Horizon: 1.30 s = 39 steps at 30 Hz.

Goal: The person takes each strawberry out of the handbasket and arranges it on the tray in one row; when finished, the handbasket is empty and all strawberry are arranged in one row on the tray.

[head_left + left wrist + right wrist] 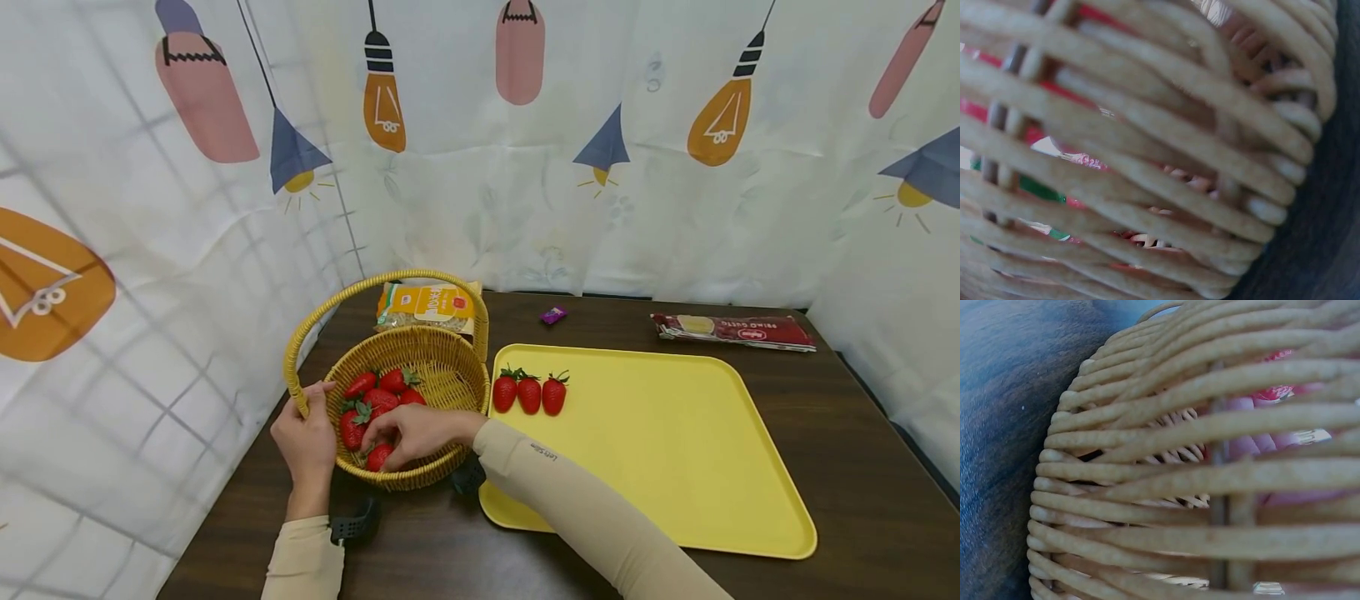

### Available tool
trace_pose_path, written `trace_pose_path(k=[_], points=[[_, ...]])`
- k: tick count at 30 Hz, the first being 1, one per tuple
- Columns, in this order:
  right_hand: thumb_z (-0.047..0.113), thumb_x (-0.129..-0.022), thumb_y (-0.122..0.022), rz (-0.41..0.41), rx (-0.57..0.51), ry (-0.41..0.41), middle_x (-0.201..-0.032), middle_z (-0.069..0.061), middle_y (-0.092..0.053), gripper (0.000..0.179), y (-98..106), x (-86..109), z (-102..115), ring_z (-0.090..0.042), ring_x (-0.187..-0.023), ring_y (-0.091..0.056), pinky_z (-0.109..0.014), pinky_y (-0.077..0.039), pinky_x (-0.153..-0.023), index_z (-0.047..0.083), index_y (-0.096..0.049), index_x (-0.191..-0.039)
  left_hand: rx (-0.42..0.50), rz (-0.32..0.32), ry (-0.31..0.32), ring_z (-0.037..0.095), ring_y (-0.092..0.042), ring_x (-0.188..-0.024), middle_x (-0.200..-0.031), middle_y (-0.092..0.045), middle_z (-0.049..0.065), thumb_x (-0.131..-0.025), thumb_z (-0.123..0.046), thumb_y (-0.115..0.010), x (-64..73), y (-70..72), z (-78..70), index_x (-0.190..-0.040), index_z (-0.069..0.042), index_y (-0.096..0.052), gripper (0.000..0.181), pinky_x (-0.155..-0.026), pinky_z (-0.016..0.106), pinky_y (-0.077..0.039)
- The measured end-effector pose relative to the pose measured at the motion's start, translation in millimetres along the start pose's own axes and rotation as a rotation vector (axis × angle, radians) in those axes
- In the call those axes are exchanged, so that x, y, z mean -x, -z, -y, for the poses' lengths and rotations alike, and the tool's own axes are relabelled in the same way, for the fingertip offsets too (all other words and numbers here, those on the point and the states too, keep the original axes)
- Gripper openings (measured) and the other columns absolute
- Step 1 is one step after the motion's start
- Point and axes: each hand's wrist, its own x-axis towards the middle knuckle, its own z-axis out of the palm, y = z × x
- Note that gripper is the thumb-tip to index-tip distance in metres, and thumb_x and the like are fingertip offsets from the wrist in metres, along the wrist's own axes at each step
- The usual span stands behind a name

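Observation:
A yellow wicker basket (457, 367) with a tall arched handle stands on the left of the table, with several strawberries (381, 400) inside. My left hand (307, 442) grips its left rim at the foot of the handle. Reaching into the basket, my right hand (423, 433) pinches a strawberry (378, 457) near the front wall; the fingertips are partly hidden. Close woven strands of the basket (1147, 125) fill the left wrist view, with red and green showing through the gaps. Fingers (1260, 444) show dimly behind the weave in the right wrist view.
Right of the basket lies a yellow tray (637, 450), with three strawberries (529, 396) in a row at its upper left. Behind stand a food bag (427, 307), a small purple packet (553, 316) and a long red package (735, 331). A printed curtain (487, 192) borders the table.

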Motion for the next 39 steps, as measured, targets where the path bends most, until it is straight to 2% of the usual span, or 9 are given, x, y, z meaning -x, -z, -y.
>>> trace_pose_path(k=[4,10,15,23,27,32,33,36,39], points=[[0.01,-0.084,-0.073,0.003,-0.034,-0.01,-0.098,0.012,-0.062,0.028,0,-0.4,-1,-0.002,-0.084,-0.053,-0.017,-0.047,-0.078,0.011,-0.066,-0.111,-0.001,0.002,0.007,-0.006,-0.054,-0.08,-0.098,-0.073,0.015,-0.1,-0.041,-0.052,-0.2,0.1,0.3,-0.094,-0.001,-0.076,0.047,-0.07,0.019,-0.037],[0.007,-0.083,-0.07,0.021,-0.044,-0.021,-0.098,0.012,-0.062,0.027,0,-0.7,-1,-0.003,-0.084,-0.05,-0.018,-0.046,-0.075,0.014,-0.066,-0.109,0.0,0.002,0.014,-0.007,-0.054,-0.083,-0.097,-0.073,0.015,-0.1,-0.041,-0.052,0.2,0.0,1.2,-0.094,-0.001,-0.076,0.048,-0.072,0.018,-0.039],[0.008,-0.086,-0.069,0.032,-0.053,-0.001,-0.101,0.014,-0.064,0.026,0,0.3,0,-0.003,-0.086,-0.051,-0.018,-0.047,-0.079,0.014,-0.068,-0.111,-0.006,0.003,0.011,-0.007,-0.055,-0.085,-0.098,-0.074,0.014,-0.1,-0.042,-0.051,0.6,0.2,1.7,-0.093,-0.001,-0.076,0.048,-0.073,0.017,-0.039],[0.011,-0.088,-0.073,0.009,-0.11,0.027,-0.104,0.012,-0.068,0.025,12,13.1,2,-0.002,-0.092,-0.056,-0.02,-0.049,-0.083,0.012,-0.071,-0.112,-0.016,0.009,0.006,-0.009,-0.054,-0.085,-0.099,-0.074,0.014,-0.1,-0.042,-0.052,0.4,0.5,0.6,-0.094,-0.001,-0.076,0.048,-0.074,0.018,-0.039],[0.009,-0.09,-0.068,-0.027,-0.114,0.005,-0.109,0.01,-0.066,0.025,21,23.8,4,-0.002,-0.089,-0.055,-0.02,-0.049,-0.079,0.012,-0.069,-0.116,-0.017,0.011,0.006,-0.007,-0.052,-0.077,-0.099,-0.073,0.014,-0.1,-0.041,-0.052,-0.4,0.6,-0.4,-0.094,-0.002,-0.076,0.047,-0.067,0.02,-0.036],[0.0,-0.091,-0.058,-0.076,-0.13,-0.004,-0.112,0.007,-0.062,0.035,31,38.2,10,-0.011,-0.062,-0.043,-0.021,-0.044,-0.064,0.014,-0.067,-0.122,-0.018,0.013,0.007,0.0,-0.044,-0.061,-0.098,-0.073,0.013,-0.1,-0.041,-0.052,-1.2,0.9,-0.7,-0.095,-0.003,-0.077,0.045,-0.058,0.024,-0.03],[0.0,-0.091,-0.057,-0.089,-0.132,0.002,-0.113,0.006,-0.062,0.036,33,41.0,10,-0.012,-0.062,-0.042,-0.021,-0.043,-0.063,0.014,-0.067,-0.122,-0.019,0.012,0.005,0.001,-0.044,-0.061,-0.098,-0.073,0.013,-0.1,-0.04,-0.052,-1.2,1.0,-0.6,-0.095,-0.004,-0.077,0.045,-0.057,0.024,-0.029],[0.004,-0.092,-0.061,-0.13,-0.14,0.029,-0.119,0.004,-0.062,0.034,37,49.3,10,-0.011,-0.07,-0.049,-0.021,-0.045,-0.066,0.014,-0.066,-0.124,-0.018,0.007,0.004,0.001,-0.044,-0.06,-0.099,-0.073,0.013,-0.1,-0.04,-0.052,-1.0,1.1,-0.2,-0.094,-0.004,-0.077,0.044,-0.056,0.023,-0.029],[0.01,-0.093,-0.065,-0.166,-0.196,0.041,-0.129,0.002,-0.059,0.034,39,59.0,8,-0.007,-0.091,-0.062,-0.025,-0.051,-0.077,0.013,-0.065,-0.127,-0.016,0.005,0.007,0.001,-0.044,-0.061,-0.098,-0.073,0.014,-0.1,-0.04,-0.053,-0.3,1.0,0.0,-0.094,-0.003,-0.077,0.045,-0.057,0.023,-0.029]])
